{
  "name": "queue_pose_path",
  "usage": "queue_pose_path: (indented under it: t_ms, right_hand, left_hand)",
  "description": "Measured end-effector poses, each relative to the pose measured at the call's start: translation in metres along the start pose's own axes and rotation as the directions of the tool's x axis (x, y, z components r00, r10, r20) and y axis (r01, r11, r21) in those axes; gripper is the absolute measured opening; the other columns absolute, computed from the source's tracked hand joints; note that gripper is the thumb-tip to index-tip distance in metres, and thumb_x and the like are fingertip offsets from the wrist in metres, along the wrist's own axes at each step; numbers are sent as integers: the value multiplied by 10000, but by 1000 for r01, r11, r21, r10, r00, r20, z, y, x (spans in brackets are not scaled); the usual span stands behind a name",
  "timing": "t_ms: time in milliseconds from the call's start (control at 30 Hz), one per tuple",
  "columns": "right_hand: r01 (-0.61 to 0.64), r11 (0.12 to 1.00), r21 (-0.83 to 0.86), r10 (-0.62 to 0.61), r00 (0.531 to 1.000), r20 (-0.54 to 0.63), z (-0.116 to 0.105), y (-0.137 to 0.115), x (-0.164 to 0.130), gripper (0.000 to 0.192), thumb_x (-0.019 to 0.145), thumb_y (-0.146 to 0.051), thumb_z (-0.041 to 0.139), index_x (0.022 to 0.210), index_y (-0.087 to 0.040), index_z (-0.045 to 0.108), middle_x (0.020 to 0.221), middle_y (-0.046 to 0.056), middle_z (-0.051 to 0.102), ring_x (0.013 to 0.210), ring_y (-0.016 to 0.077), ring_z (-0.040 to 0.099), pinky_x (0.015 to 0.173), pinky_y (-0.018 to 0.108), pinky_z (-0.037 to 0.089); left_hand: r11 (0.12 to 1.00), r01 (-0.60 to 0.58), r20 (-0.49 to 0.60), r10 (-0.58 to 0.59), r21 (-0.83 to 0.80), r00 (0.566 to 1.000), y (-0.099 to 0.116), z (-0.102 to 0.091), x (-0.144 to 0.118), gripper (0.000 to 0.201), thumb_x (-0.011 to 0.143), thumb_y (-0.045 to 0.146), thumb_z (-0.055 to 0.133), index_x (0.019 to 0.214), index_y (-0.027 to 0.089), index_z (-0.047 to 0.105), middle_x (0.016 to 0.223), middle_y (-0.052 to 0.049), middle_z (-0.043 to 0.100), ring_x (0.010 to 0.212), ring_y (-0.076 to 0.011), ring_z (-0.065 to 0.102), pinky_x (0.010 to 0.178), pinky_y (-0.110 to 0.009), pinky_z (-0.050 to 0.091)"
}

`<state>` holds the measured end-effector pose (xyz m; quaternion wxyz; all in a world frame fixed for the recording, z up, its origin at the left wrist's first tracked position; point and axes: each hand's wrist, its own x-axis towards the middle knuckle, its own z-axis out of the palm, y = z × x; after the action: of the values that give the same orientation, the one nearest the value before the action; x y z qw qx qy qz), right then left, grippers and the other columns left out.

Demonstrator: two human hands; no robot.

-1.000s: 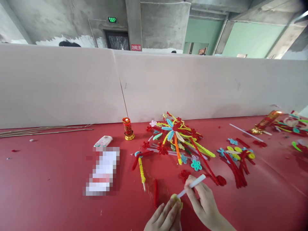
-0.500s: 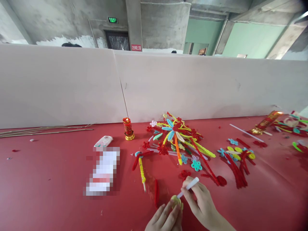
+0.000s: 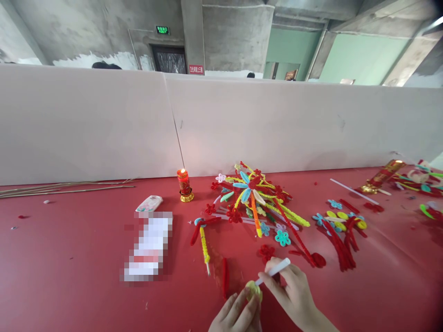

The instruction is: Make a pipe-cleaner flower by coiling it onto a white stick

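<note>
At the bottom edge my left hand [image 3: 237, 313] pinches a small yellow-green coiled piece [image 3: 253, 290] against the red table [image 3: 69, 276]. My right hand [image 3: 294, 295] grips a thin white stick [image 3: 275, 269] whose lower tip touches that coil. Just above my hands lie a small red flower [image 3: 266, 252] and a short red fuzzy stem [image 3: 224, 276].
A heap of coloured pipe-cleaner flowers [image 3: 258, 198] lies mid-table, with a lit red candle [image 3: 184, 185] to its left and a white packet [image 3: 148, 204] beyond that. Red and yellow pieces [image 3: 341, 230] lie to the right. Thin sticks [image 3: 65, 186] rest far left. A white partition [image 3: 242, 120] backs the table.
My right hand has lowered the white stick a little toward the coil and tilted it flatter. My left hand has stayed on the coil.
</note>
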<state>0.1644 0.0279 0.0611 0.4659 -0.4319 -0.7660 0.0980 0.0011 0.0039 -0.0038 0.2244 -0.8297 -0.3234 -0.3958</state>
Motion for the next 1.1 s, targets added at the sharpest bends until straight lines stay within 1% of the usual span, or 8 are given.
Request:
queue_pose_path:
  t_ms: [233,333,433,567,733,933,967,1100]
  right_hand:
    - [37,999,7,-36,999,-36,2,-1,1,194,843,-255,530,677,-212,438,529,-42,522,442,95,501,454,181,412]
    - [24,999,39,-24,1000,-6,2,0,-2,176,832,-241,544,688,-212,445,550,-40,537,461,95,513,471,181,418]
    - [7,997,83,-9,1000,25,1,-1,-3,133,818,-208,554,718,-212,467,590,-33,571,508,99,544,520,185,436]
    - [10,994,104,-17,998,64,-2,-5,0,106,808,-140,520,729,-206,493,609,-22,586,538,108,549,556,200,443]
    - [49,996,80,-59,991,122,-5,-9,5,135,808,-92,434,741,-197,486,600,-8,568,543,123,535,564,234,441]
    - [129,991,20,-130,982,135,-8,-5,3,147,790,-76,405,818,-203,474,660,15,594,604,152,570,700,313,460]
    - [134,991,13,-134,981,140,-9,-5,3,149,788,-75,401,819,-204,468,661,16,590,610,155,572,699,315,459]
    - [130,992,6,-129,977,173,-12,-6,3,144,778,-76,387,789,-206,448,634,11,558,582,152,549,615,295,450]
  left_hand:
    - [1000,-14,11,14,23,1000,2,1,-2,375,876,91,314,950,238,651,889,77,685,856,-74,611,814,-178,441]
    - [1000,0,-19,0,25,1000,2,-1,2,378,876,97,313,917,236,662,860,96,692,834,-76,617,786,-185,447]
    - [1000,13,-42,-12,18,999,2,-1,4,386,876,99,307,904,238,666,844,104,694,815,-72,619,777,-186,448]
    - [1000,-5,-28,5,25,1000,2,2,-3,361,883,125,327,916,249,664,866,99,690,838,-72,612,809,-179,442]
    - [1000,-7,2,7,28,1000,2,5,-10,335,887,144,343,951,249,655,912,88,689,883,-75,608,822,-172,446]
    - [1000,5,-4,-5,20,1000,2,-1,-1,331,880,135,350,945,239,657,904,90,696,862,-74,620,767,-172,469]
    - [1000,1,-2,-1,20,1000,2,-2,0,325,875,130,360,945,236,658,907,89,696,860,-73,620,764,-170,470]
    - [1000,-12,22,12,18,1000,1,-3,1,335,876,116,349,960,230,652,927,85,695,870,-73,616,781,-165,460]
